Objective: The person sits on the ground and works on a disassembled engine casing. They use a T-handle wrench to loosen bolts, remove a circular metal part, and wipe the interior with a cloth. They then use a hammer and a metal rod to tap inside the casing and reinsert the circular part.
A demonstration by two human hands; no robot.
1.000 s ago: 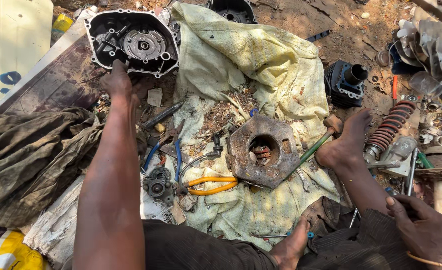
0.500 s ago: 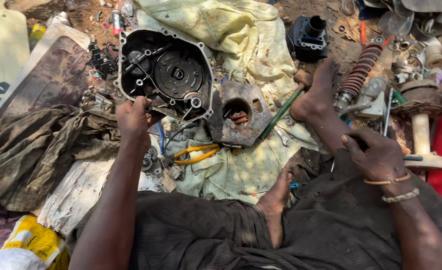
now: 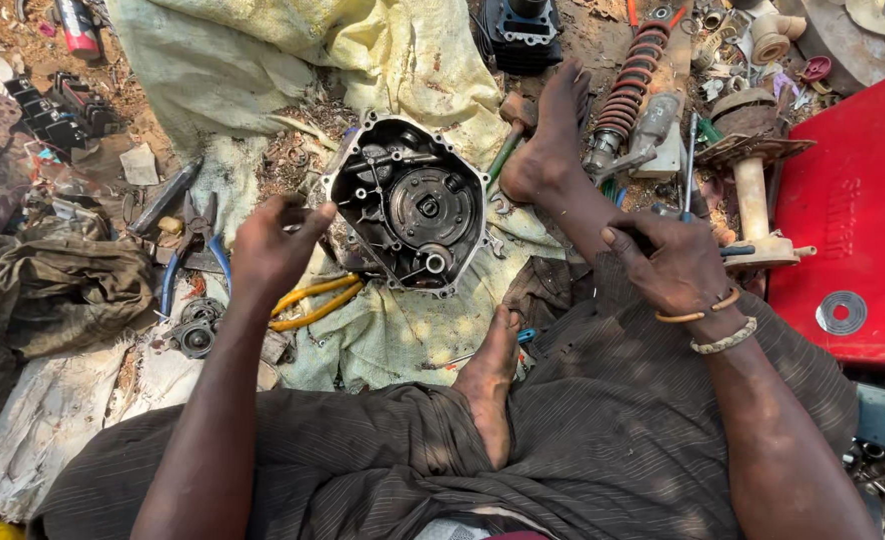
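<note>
Your left hand (image 3: 275,250) grips the left edge of one engine cover (image 3: 410,205), with your fingers curled around its rim. The cover lies open side up on the yellow cloth (image 3: 403,60), in front of you and between your two hands. You can see one round clutch part in the middle of it and small bolts around it. Your right hand (image 3: 675,268) is closed around a thin dark tool (image 3: 691,165) that points up and away from you. You wear two bands on that wrist. Your two bare feet are out: one foot (image 3: 548,150) rests just right of the cover, and the other foot (image 3: 490,385) is tucked near your lap. One pair of blue pliers (image 3: 195,250) lies left of your left hand. Two yellow handles (image 3: 313,303) lie under your left wrist, just beside the cover. One red spring (image 3: 631,80) lies past your far foot. One red panel (image 3: 853,210) sits at your right, with one round washer (image 3: 842,312) on it. One black engine block (image 3: 518,35) sits at the top. One dark rag (image 3: 43,290) lies at your far left.
</note>
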